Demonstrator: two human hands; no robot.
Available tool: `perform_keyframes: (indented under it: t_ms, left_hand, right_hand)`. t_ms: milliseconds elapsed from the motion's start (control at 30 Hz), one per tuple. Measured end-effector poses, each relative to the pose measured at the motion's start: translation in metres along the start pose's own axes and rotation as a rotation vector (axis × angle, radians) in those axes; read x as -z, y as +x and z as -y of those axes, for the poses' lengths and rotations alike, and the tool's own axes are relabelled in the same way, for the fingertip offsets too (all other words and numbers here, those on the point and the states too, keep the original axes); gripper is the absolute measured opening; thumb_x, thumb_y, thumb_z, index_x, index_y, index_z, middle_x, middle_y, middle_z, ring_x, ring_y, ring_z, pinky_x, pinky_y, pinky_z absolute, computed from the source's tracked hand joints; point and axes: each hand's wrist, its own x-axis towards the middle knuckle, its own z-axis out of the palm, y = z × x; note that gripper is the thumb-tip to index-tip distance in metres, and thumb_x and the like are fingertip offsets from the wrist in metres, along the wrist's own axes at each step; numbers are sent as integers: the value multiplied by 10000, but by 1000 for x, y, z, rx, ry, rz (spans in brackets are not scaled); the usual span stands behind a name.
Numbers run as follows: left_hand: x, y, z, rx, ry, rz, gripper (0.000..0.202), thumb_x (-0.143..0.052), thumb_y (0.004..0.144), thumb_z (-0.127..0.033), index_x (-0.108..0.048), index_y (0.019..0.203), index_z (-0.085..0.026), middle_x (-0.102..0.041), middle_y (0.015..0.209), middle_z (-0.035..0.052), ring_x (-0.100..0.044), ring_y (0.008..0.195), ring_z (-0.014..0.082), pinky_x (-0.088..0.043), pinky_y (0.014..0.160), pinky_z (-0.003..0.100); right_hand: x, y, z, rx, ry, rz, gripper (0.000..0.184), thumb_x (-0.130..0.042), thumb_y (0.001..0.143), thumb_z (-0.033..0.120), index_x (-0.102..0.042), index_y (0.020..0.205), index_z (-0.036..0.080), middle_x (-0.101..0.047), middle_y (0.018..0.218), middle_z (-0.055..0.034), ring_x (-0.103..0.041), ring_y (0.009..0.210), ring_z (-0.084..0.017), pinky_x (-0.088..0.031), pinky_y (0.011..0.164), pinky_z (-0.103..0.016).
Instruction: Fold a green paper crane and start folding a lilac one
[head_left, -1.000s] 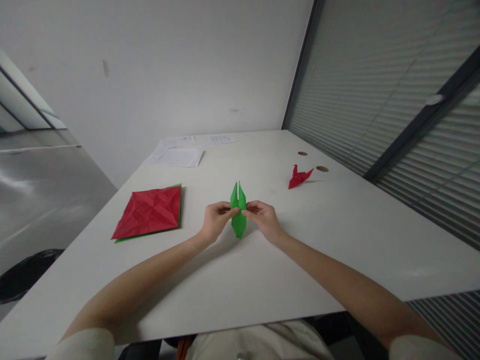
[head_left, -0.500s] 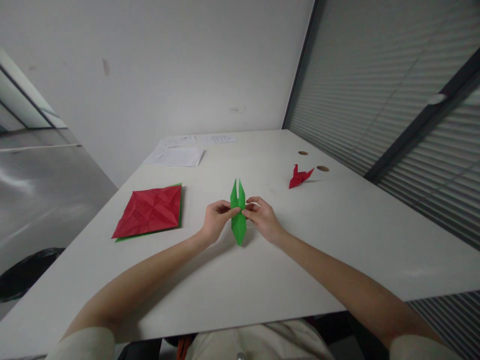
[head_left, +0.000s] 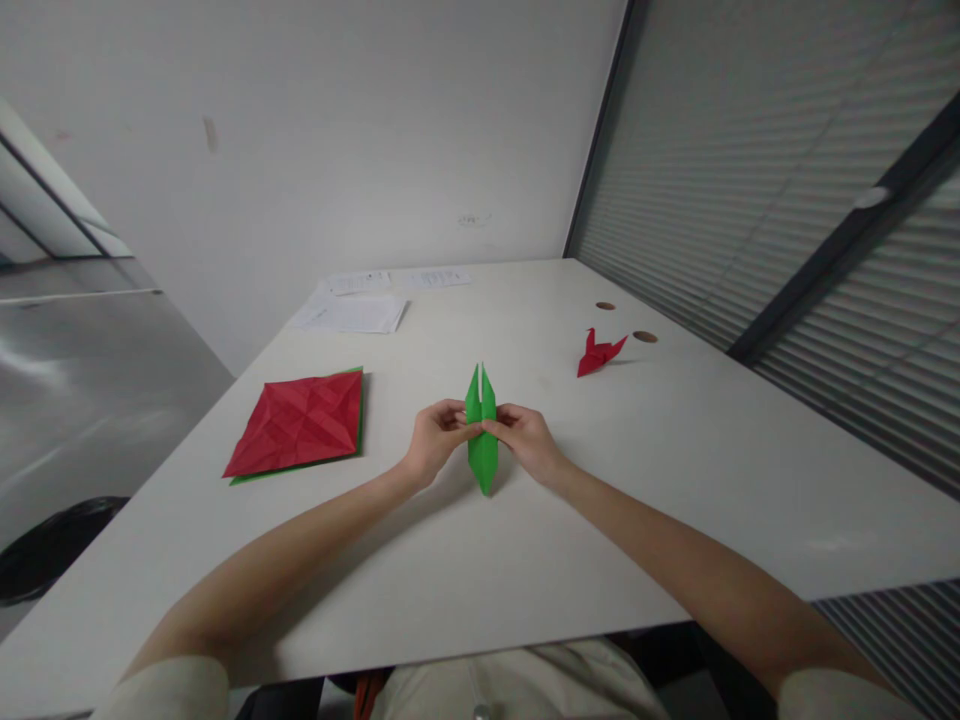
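Note:
A green folded origami paper (head_left: 483, 465) is held up just above the table, its two narrow points facing away from me and a single broad point toward me. My left hand (head_left: 436, 440) pinches its left side, thumb on the near face and fingers behind. From the right, my right hand (head_left: 529, 440) grips it the same way, and the two thumb tips meet near the middle of the paper. The fingers behind the paper are partly hidden.
Creased red paper (head_left: 304, 422) lies over a green sheet at the left. A red origami crane (head_left: 598, 353) stands at the right, near two round holes in the white table (head_left: 600, 560). Printed papers (head_left: 360, 313) lie by the back wall.
The green paper has shifted slightly right, and its two points have come closer together. My right fingers, partly raised before, now close in behind the paper.

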Motion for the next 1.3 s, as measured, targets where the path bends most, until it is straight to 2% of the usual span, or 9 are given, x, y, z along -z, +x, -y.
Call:
perform_keyframes:
  t_ms: [200,400,533,667,767,967,1067,1167,1300]
  left_hand:
    - [2,2,0,2,-36,-16,418,-874,525,-281,-636,833,-130,-639,621,-32,-599,577,100,-500,616,238]
    - [2,-1,-5,27,-2,93,330,-791,672,-363,-700,846,-98,-702,778,57,-641,703,155,-509,700,290]
    - [2,-1,-4,29,11,55,304,-780,680,-380,-670,762,-109,-690,710,43,-631,616,149,-510,615,287]
    - [2,-1,-4,27,53,12,330,-805,634,-384,-610,649,-118,-629,580,-2,-575,503,113,-445,478,223]
    - [0,-3,-6,14,79,-3,342,-806,626,-394,-601,645,-120,-617,577,-9,-570,500,104,-444,470,213]
    - [-6,-8,-8,24,70,87,359,-747,695,-444,-566,745,-139,-623,645,1,-622,509,158,-509,497,288]
    - [-6,-8,-6,-50,169,76,344,-705,737,-448,-513,737,-162,-592,638,-17,-605,524,139,-478,492,252]
    - [-3,-8,-5,-187,391,13,283,-669,774,-404,-532,716,-163,-570,648,-16,-563,583,112,-433,517,211]
    - [0,-9,-7,-311,639,19,226,-624,811,-368,-583,719,-166,-568,651,-8,-509,574,103,-394,527,212]
  right_hand:
    - [4,4,-7,-9,17,-56,323,-848,539,405,-652,642,170,-646,619,5,-566,586,-121,-434,600,-273]
    - [2,1,-3,-14,-20,-18,329,-842,547,412,-631,623,172,-628,594,14,-555,568,-116,-429,581,-268]
    - [-3,-4,-1,-4,-77,21,324,-838,554,410,-626,600,170,-613,566,21,-549,547,-109,-437,567,-263]
    - [-5,-6,-2,-49,-57,98,326,-829,571,418,-635,641,166,-640,609,9,-578,556,-118,-469,574,-273]
    - [-4,-5,-3,-73,-34,118,344,-837,555,418,-644,684,164,-651,626,5,-579,552,-117,-467,556,-268]
    - [-1,-2,-6,-38,-111,129,359,-817,575,448,-601,636,169,-616,578,9,-548,522,-118,-436,527,-270]
    - [1,-1,-7,-19,-170,131,370,-795,599,470,-583,665,174,-601,604,9,-548,553,-125,-444,543,-277]
    - [2,-2,-4,99,-254,39,378,-784,629,446,-586,823,189,-605,760,-4,-561,642,-132,-456,573,-274]
    - [3,-8,8,470,-372,-175,316,-749,709,387,-573,922,235,-519,939,-23,-534,751,-136,-478,664,-296]
